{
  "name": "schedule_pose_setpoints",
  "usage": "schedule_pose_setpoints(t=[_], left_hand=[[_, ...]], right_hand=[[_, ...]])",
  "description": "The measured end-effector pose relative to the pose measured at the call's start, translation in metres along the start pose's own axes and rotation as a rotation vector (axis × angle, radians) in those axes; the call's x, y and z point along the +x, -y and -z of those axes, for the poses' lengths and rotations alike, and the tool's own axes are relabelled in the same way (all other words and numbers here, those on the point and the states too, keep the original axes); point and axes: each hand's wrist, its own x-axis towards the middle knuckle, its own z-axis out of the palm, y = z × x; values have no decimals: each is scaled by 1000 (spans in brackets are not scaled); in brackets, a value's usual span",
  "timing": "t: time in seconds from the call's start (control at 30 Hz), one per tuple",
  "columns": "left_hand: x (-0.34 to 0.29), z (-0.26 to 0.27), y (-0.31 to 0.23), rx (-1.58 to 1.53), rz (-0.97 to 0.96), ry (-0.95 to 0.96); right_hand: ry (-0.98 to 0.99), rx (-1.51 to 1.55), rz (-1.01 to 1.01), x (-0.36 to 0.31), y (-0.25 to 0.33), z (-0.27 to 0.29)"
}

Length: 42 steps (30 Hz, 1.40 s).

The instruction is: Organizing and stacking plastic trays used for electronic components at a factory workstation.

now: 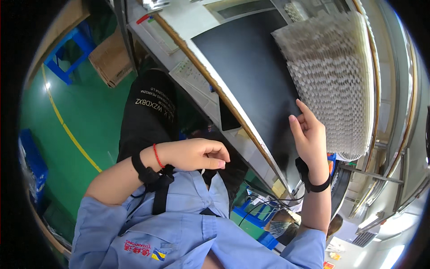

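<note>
My left hand (201, 154) hangs over my lap, away from the table. Its fingers are loosely bent, a small gap shows beside the thumb, and I see nothing in it. My right hand (310, 134) is above the table with thumb and forefinger spread, holding nothing visible. Just right of it stands a large block of closely stacked whitish, translucent pieces (333, 80), their ends forming a ribbed pattern. Whether my fingers touch this stack I cannot tell. Beneath and left of the hand lies a smooth black mat (251, 62). Both wrists wear black straps.
The table's worn brown edge (215, 85) runs diagonally past my knees. Below it, a shelf (192, 74) holds papers and a dark flat object. Cables (268, 201) hang near a blue stool. A cardboard box (110, 58) and another blue stool (71, 49) stand on the green floor.
</note>
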Motion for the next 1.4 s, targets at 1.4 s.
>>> schedule_pose_setpoints(t=[1.4], left_hand=[[7, 58, 89, -420, -64, -434]], right_hand=[[-16, -273, -23, 38, 16, -23]])
